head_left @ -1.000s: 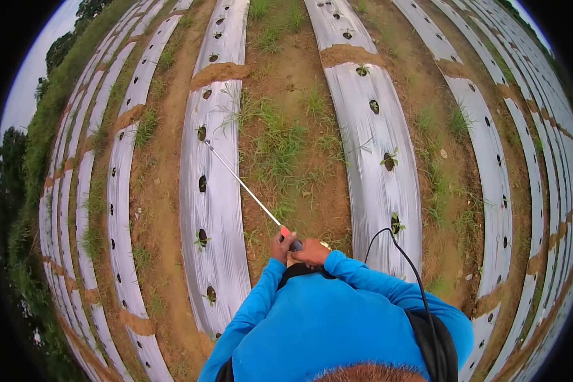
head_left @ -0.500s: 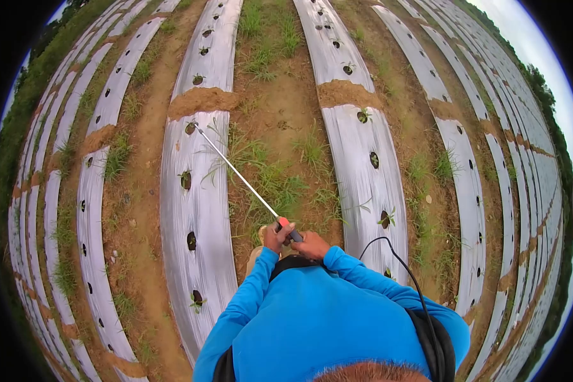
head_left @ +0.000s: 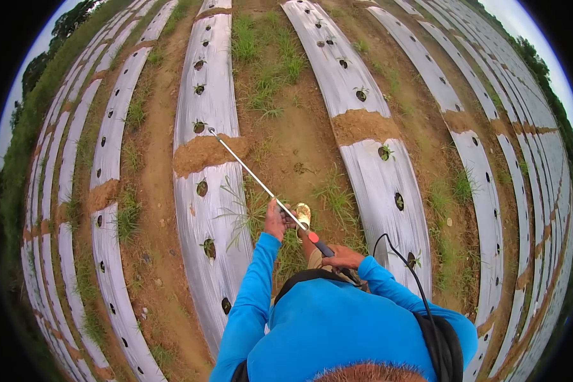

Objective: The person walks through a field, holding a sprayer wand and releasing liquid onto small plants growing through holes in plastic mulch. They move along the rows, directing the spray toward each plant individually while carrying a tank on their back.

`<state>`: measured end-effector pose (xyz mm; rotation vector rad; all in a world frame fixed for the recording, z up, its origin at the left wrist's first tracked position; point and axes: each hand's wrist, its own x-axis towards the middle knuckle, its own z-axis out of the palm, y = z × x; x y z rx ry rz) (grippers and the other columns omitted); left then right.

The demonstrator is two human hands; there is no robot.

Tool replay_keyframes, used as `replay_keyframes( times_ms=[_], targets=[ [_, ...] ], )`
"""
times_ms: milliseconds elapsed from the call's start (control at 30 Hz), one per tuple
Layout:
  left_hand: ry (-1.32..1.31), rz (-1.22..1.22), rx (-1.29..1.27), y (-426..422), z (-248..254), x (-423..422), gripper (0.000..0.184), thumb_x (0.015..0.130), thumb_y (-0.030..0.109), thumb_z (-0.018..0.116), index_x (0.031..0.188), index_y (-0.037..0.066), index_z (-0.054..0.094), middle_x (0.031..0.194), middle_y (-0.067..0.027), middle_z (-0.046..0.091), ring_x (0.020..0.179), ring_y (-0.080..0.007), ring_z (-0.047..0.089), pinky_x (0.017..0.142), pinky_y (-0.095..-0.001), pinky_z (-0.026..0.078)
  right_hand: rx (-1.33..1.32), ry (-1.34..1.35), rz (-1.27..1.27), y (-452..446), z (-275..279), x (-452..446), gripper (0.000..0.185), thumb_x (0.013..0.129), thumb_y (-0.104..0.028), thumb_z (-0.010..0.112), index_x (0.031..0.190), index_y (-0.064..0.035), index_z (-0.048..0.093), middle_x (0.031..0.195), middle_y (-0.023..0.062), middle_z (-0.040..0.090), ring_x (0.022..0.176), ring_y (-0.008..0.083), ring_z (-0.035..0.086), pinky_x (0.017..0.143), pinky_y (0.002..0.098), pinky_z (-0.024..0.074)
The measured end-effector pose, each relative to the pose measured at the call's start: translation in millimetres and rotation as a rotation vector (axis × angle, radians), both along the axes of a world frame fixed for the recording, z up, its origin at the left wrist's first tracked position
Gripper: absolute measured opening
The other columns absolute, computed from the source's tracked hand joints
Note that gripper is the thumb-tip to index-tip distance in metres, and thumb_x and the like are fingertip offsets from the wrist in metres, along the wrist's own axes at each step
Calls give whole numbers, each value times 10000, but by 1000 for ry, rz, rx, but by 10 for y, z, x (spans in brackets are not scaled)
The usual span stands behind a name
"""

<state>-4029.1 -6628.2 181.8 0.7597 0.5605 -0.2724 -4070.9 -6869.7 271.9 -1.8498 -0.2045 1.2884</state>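
Note:
My right hand [head_left: 345,256] is wrapped round the dark handle of a long spray wand [head_left: 254,178], just behind its red part. The thin metal tube slants forward and left. Its tip is close beside a planting hole with a small seedling [head_left: 199,127] in the left mulched bed. My left hand [head_left: 278,220] is beside the tube, fingers stretched out and apart; they look to be at or against the tube, but not wrapped round it. A black hose [head_left: 404,258] arches by my right arm and runs back over my shoulder.
Silver plastic mulch [head_left: 204,204] covers the left bed, and another mulched bed [head_left: 375,184] runs along my right. Mounds of soil [head_left: 210,155] cross the beds. Grass [head_left: 261,57] grows in the path. My shoe [head_left: 304,215] is stepping on the path.
I have moved forward along the path, and the beds have shifted back toward me. The wand's tip is now at a farther hole. My left hand has left the handle and opened beside the tube.

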Motion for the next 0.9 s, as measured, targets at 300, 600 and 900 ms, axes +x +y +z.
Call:
replay_keyframes(
  times_ms=[300, 600, 900],
  targets=[
    [246, -289, 49, 105, -67, 1661, 532, 821, 599, 428, 1008, 106, 497, 764, -85, 617, 618, -182, 590, 571, -327, 491, -27, 140, 68, 689, -250, 2699, 991, 681, -821, 360, 1250, -16, 462, 1206, 174, 507, 1029, 307, 545, 791, 405, 483],
    [21, -642, 334, 544, 355, 3350, 397, 873, 458, 476, 835, 81, 594, 723, -50, 604, 608, -146, 571, 566, -259, 464, 388, 524, -88, 1569, -748, 4570, 560, 867, -535, 420, 648, -49, 593, 508, 36, 526, 479, 146, 497, 464, 259, 384],
    [79, -397, 157, 2111, -509, 5248, 331, 868, 431, 485, 874, 111, 571, 765, -23, 603, 659, -120, 573, 608, -271, 479, 132, 602, -530, 1912, -1258, 6138, 264, 812, -342, 623, 707, -133, 499, 570, -36, 468, 434, 58, 390, 385, 212, 279]
  ],
)
